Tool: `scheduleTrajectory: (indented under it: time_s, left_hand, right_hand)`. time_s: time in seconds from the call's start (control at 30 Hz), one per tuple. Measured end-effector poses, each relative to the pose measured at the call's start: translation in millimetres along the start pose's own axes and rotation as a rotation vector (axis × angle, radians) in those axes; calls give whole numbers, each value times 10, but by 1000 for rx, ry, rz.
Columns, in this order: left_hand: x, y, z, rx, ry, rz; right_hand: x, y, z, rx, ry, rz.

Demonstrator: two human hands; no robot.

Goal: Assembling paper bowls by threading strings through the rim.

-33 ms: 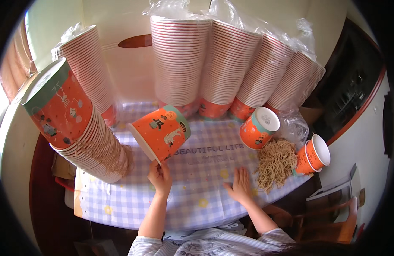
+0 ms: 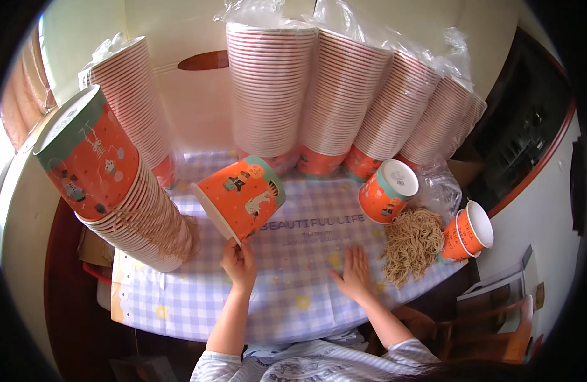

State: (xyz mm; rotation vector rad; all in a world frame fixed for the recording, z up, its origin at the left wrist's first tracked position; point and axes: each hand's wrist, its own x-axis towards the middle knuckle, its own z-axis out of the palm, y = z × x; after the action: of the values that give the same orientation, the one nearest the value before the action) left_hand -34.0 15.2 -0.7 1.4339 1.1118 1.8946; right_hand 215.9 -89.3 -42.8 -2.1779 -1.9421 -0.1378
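Note:
My left hand (image 2: 239, 264) pinches the rim of an orange paper bucket (image 2: 242, 194) with a teal band and cartoon figures. The bucket is tilted, its base toward the upper right, its mouth turned away toward the lower left. Fingers spread, my right hand (image 2: 353, 274) lies on the checked tablecloth (image 2: 242, 318) and holds nothing. Just right of that hand is a heap of tan string (image 2: 414, 245). To the left stands a tall stack of upside-down buckets (image 2: 93, 156), with tan strings (image 2: 156, 232) hanging about its lower rims.
Tall plastic-wrapped stacks of buckets (image 2: 271, 89) line the back; another wrapped stack (image 2: 131, 102) stands at back left. A single upside-down bucket (image 2: 384, 197) sits behind the string. Two nested upright buckets (image 2: 466, 232) stand at the right edge. A wooden chair (image 2: 497, 331) is at lower right.

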Motion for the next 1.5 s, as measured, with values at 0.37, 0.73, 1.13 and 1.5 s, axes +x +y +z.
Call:
scheduleTrajectory:
  time_s: [0.37, 0.73, 1.13, 1.5]
  left_hand:
    - [85, 61, -14, 135, 53, 204]
    - [5, 82, -38, 333, -52, 286]
    - [-149, 327, 58, 77, -373, 652]
    - [-255, 401, 49, -58, -437, 607]
  right_hand:
    - [583, -1615, 137, 547, -216, -570]
    - [1950, -323, 586, 301, 93, -138]
    - [1420, -2208, 556, 489, -287, -1022]
    - [638, -1534, 186, 1487, -659, -658]
